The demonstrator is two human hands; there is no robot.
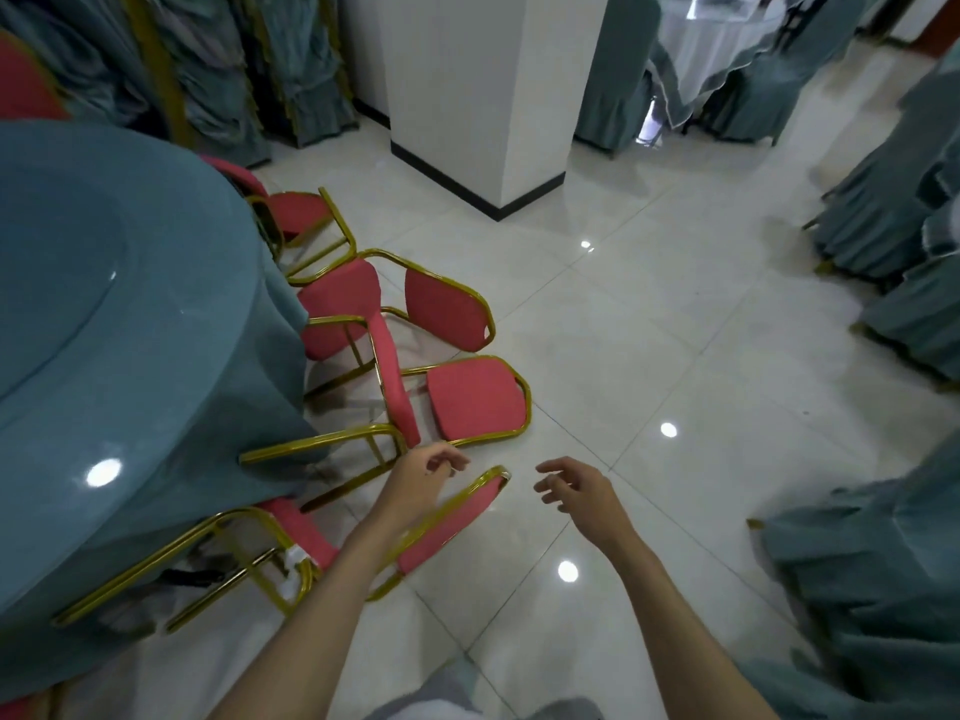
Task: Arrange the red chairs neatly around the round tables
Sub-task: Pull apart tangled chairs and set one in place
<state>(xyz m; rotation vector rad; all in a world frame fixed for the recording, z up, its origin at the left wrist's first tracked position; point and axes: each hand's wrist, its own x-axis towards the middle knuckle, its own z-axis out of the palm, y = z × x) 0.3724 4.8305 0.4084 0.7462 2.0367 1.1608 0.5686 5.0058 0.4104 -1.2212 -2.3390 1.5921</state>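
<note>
A round table (104,314) under a teal cloth fills the left side. Several red chairs with gold frames stand or lie along its edge. One red chair (475,397) lies tipped on its side on the floor, seat facing right. Behind it another red chair (447,309) stands with its back toward me. The nearest red chair (457,517) stands at the table just below my hands. My left hand (421,478) hovers above that chair's backrest, fingers loosely curled, holding nothing. My right hand (574,485) hangs in the air to the right, fingers relaxed.
A white square pillar (483,96) with a black base stands at the back centre. Chairs in teal covers (893,210) line the right side, and more teal fabric (872,589) lies at the lower right. Another covered table (722,44) stands at the back right. Glossy white tile floor (649,330).
</note>
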